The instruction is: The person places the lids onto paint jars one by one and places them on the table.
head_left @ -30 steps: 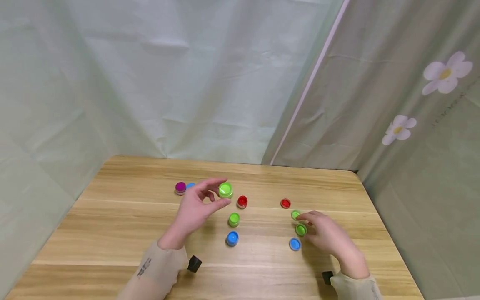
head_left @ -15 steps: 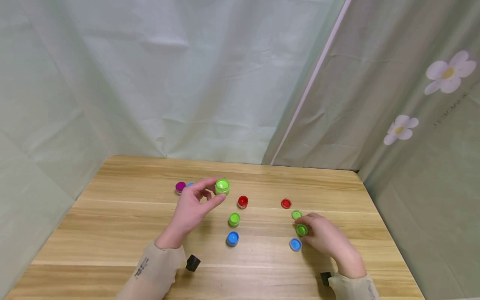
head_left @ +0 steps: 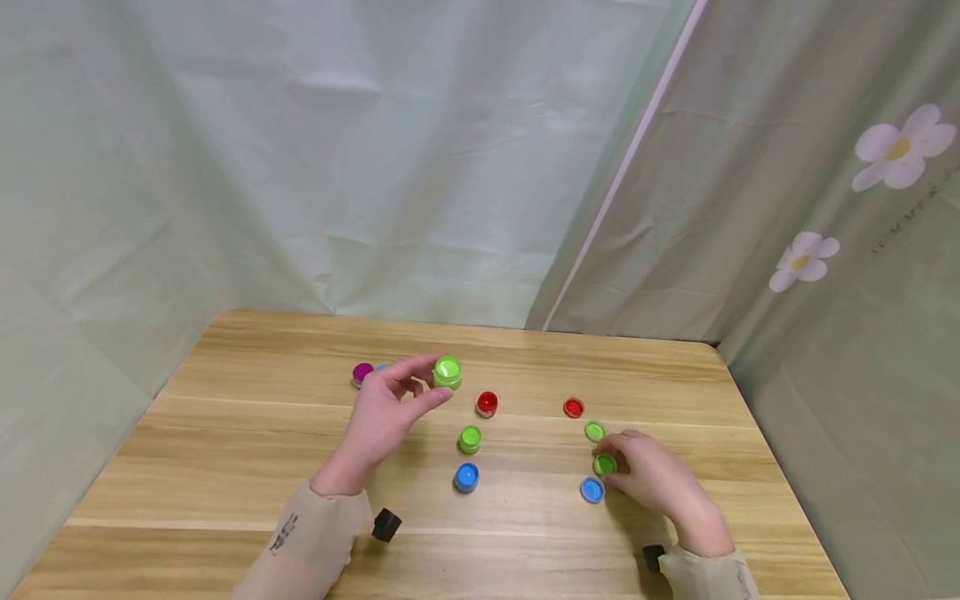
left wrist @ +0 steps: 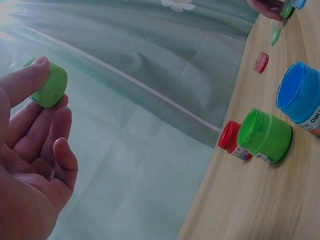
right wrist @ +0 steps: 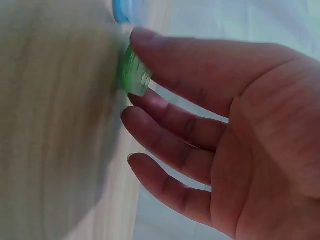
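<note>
Pale green curtains (head_left: pixel 442 167) rise behind and along both sides of a wooden table (head_left: pixel 225 433), and two printed flowers (head_left: pixel 903 147) show on the cloth at the right. A beige left sleeve (head_left: pixel 307 542) and right sleeve (head_left: pixel 705 575) reach in over the near edge. The left hand (head_left: pixel 382 425) pinches a light green jar (head_left: pixel 447 372) between thumb and fingertips and holds it up off the wood; in the left wrist view the little finger curls free of it. The right hand (head_left: pixel 656 471) is low at the other side, its thumb and a fingertip gripping a dark green lid (head_left: pixel 604 464) by the edge while the other fingers stay clear; whether this lid touches the wood I cannot tell. Between the hands three jars stand upright, well apart from the lids: a blue jar (head_left: pixel 467 477) nearest the person, a second green jar (head_left: pixel 470 439) just beyond, and a red jar (head_left: pixel 487 405) farthest. A purple-topped jar (head_left: pixel 362 374) stands past the left hand, beside a light blue item (head_left: pixel 381 367) mostly hidden by the fingers. A black block (head_left: pixel 387 525) sits by each wrist. Smallest are the loose lids near the right hand: a blue lid (head_left: pixel 592 490) on the near side of the gripped one, a light green lid (head_left: pixel 595 431) just past it, and a red lid (head_left: pixel 573 407) farther off.
</note>
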`<state>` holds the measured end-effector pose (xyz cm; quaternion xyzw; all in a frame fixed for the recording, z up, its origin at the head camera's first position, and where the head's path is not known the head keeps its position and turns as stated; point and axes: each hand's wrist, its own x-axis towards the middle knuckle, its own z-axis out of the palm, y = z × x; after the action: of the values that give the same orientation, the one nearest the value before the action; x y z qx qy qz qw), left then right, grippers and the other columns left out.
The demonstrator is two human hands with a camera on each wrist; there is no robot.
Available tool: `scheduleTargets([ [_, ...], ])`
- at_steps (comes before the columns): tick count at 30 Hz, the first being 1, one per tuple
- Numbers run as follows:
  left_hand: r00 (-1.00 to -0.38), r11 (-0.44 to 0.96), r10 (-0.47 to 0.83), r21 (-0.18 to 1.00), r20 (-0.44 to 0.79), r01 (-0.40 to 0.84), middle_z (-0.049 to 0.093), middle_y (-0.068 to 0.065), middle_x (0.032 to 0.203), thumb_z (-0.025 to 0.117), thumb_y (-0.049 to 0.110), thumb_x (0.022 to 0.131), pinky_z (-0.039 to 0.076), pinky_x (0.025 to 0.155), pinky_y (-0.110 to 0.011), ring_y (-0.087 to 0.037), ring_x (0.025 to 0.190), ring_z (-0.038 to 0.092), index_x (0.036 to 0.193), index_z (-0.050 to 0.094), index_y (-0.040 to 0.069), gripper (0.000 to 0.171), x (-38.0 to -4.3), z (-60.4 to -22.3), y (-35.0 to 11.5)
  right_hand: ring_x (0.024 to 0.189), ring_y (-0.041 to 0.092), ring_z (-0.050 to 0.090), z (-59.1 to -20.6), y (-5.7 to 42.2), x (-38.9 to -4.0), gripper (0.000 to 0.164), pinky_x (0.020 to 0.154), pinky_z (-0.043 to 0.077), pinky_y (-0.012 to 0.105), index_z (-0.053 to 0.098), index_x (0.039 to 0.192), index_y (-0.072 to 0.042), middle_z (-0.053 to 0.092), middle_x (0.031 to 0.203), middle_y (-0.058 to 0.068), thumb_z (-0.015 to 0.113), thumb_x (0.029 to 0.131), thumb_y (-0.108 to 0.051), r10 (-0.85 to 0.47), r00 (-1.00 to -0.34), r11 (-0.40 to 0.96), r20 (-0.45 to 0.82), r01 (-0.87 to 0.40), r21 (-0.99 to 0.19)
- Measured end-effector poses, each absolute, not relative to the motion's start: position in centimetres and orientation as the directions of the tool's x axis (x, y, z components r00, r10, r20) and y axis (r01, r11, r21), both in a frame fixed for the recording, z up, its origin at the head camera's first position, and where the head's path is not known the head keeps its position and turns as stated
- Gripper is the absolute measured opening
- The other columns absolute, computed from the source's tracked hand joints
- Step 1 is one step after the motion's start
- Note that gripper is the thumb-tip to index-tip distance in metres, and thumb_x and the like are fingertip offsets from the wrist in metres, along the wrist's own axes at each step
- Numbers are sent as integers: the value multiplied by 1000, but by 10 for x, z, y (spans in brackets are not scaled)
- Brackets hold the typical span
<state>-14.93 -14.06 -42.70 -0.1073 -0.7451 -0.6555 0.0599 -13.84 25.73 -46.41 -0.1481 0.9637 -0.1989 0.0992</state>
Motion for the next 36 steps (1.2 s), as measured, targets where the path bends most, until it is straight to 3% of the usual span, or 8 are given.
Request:
scheduleTargets([
  [6, -961, 135, 109, 954, 253, 267, 75, -2, 109, 83, 10, 95, 49, 81, -32, -25, 103, 62, 133, 76, 14, 39, -149, -426, -140, 88, 13, 59, -455, 260, -138, 24, 82, 54, 41, 73, 112, -14, 64, 95, -5, 85, 93, -23, -289, -948, 869, -130, -203, -452],
  [13, -949, 112, 140, 947, 284, 300, 75, -3, 110, 81, 7, 96, 49, 78, -29, -24, 103, 62, 135, 75, 12, 39, -149, -428, -138, 86, 12, 58, -448, 267, -139, 40, 77, 52, 37, 69, 136, -8, 61, 94, -5, 75, 100, -24, -286, -953, 871, -101, -215, -441],
  [17, -946, 107, 148, 946, 289, 306, 74, -4, 110, 82, 8, 96, 50, 80, -27, -24, 103, 61, 134, 75, 13, 39, -150, -430, -138, 86, 13, 57, -446, 270, -137, 31, 77, 52, 38, 73, 128, -9, 59, 93, -5, 74, 101, -24, -297, -951, 868, -83, -233, -438],
  [22, -949, 111, 156, 950, 273, 291, 73, -4, 110, 82, 10, 96, 51, 83, -30, -25, 105, 61, 135, 74, 14, 39, -149, -430, -137, 90, 16, 62, -442, 270, -136, 29, 75, 52, 38, 74, 125, -10, 67, 100, -2, 77, 100, -24, -284, -959, 848, -7, -248, -469],
  [29, -950, 112, 177, 954, 258, 280, 72, -3, 111, 80, 11, 98, 51, 84, -32, -24, 106, 61, 136, 73, 15, 39, -148, -429, -135, 104, 24, 70, -427, 260, -134, 27, 84, 55, 46, 71, 119, -15, 73, 108, -1, 81, 97, -26, -293, -948, 795, 125, -315, -518],
  [36, -947, 126, 174, 948, 270, 293, 72, -6, 113, 75, 8, 101, 50, 85, -32, -25, 108, 61, 138, 71, 10, 37, -147, -428, -135, 112, 19, 66, -414, 244, -133, 40, 91, 57, 52, 69, 140, -14, 71, 125, 0, 76, 101, -23, -367, -912, 769, 185, -409, -490],
])
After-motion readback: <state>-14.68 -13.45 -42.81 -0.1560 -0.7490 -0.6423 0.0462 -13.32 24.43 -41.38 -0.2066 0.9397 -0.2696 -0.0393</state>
